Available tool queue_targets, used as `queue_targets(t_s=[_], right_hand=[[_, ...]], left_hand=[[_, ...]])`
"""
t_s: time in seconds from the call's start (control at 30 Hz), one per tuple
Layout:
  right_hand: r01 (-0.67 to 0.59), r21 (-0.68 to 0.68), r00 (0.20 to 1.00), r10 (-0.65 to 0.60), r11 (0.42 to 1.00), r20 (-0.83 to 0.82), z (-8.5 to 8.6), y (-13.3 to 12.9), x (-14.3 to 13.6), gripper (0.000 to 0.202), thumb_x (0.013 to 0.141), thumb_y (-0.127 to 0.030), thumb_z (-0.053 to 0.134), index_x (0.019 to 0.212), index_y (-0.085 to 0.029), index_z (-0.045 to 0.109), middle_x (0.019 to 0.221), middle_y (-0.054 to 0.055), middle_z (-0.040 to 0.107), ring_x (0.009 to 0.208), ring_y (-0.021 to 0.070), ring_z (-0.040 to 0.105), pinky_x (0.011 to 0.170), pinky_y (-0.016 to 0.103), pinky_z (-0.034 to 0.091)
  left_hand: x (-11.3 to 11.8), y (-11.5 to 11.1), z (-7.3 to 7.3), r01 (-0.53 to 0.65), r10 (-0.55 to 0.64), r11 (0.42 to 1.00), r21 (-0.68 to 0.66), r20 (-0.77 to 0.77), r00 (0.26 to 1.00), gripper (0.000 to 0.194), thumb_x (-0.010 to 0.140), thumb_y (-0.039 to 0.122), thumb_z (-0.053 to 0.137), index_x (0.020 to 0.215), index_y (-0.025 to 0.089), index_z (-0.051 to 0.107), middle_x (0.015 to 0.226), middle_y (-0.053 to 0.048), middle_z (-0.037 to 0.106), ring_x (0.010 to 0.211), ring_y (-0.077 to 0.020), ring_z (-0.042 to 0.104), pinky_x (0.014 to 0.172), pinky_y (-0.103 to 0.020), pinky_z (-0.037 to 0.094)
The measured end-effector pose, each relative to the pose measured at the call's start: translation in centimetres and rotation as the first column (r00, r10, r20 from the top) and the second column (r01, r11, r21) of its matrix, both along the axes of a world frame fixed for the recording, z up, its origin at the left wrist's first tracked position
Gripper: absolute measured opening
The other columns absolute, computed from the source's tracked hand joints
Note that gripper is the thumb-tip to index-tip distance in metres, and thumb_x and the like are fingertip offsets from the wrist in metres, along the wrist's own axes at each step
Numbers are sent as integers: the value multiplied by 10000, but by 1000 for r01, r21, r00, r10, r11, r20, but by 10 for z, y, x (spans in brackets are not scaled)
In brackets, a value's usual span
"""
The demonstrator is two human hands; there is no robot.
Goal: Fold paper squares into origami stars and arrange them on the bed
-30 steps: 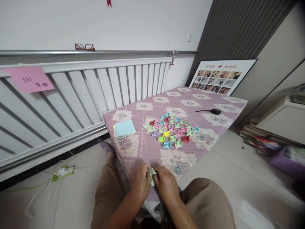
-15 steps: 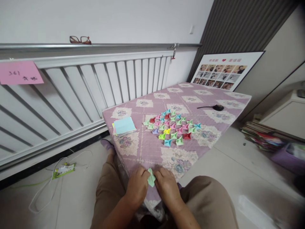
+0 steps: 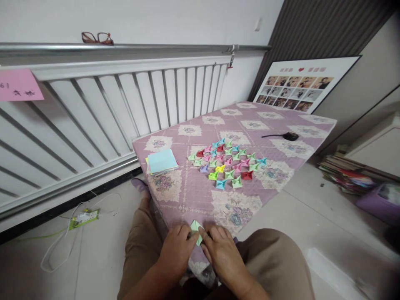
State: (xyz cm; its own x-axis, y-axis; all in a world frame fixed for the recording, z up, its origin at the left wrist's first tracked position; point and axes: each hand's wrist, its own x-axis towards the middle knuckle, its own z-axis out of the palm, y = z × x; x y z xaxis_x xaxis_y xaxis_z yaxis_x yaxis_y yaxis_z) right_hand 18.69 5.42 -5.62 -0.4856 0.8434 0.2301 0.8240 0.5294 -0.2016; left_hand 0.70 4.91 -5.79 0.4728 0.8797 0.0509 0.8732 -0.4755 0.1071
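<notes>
A light green piece of folded paper (image 3: 196, 227) lies at the near corner of the table, diamond-shaped with a crease down its middle. My left hand (image 3: 177, 246) grips its left side, thumb on the paper and fingers curled. From the right, my right hand (image 3: 221, 248) presses on it, with a fingertip near its centre and the thumb at its lower edge. Farther up the cloth stand several small folded paper pieces (image 3: 229, 175) in green, pink, blue, red, yellow and purple, grouped in rows. A stack of square paper sheets (image 3: 162, 161), light blue on top, lies at the left edge.
A purple flowered cloth (image 3: 193, 196) covers the table. A black object with a thin handle (image 3: 290, 136) lies at the far right. Beyond the left edge is a white radiator (image 3: 125, 100); a power strip (image 3: 84, 218) with cables rests on the floor.
The green paper now lies flatter, as a diamond. My right fingers have moved over onto it, and my left thumb has come across its lower left. The view has shifted slightly.
</notes>
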Motion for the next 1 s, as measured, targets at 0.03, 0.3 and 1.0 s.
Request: queue_targets(t_s=[0.03,0.3,1.0], right_hand=[[1,-4,1000,-1,1000,-5,-1,-1,1,464,807,-188,629,1260,-233,543,1001,86,608,918,245,515,833,404,412],[-41,-115,997,33,993,-70,6,8,3,531,810,-349,664,1312,-320,493,1139,90,592,1027,271,506,887,435,370],[-68,-63,907,35,996,-419,5,35,4,207,905,-203,461,961,-228,659,926,56,645,894,184,578,809,335,449]], left_hand=[[-1,-2,0,5,-5,1000,9,-8,1000,334,909,217,504,1238,274,529,1092,-64,581,953,-238,521,805,-377,449],[-2,-20,-8,-32,32,997,70,1,999,364,909,332,514,1274,328,500,1250,-58,560,1063,-278,500,820,-420,424],[-5,-35,-28,-76,66,979,187,59,996,421,892,272,528,1296,385,495,1358,-52,503,1181,-285,439,933,-454,385]])
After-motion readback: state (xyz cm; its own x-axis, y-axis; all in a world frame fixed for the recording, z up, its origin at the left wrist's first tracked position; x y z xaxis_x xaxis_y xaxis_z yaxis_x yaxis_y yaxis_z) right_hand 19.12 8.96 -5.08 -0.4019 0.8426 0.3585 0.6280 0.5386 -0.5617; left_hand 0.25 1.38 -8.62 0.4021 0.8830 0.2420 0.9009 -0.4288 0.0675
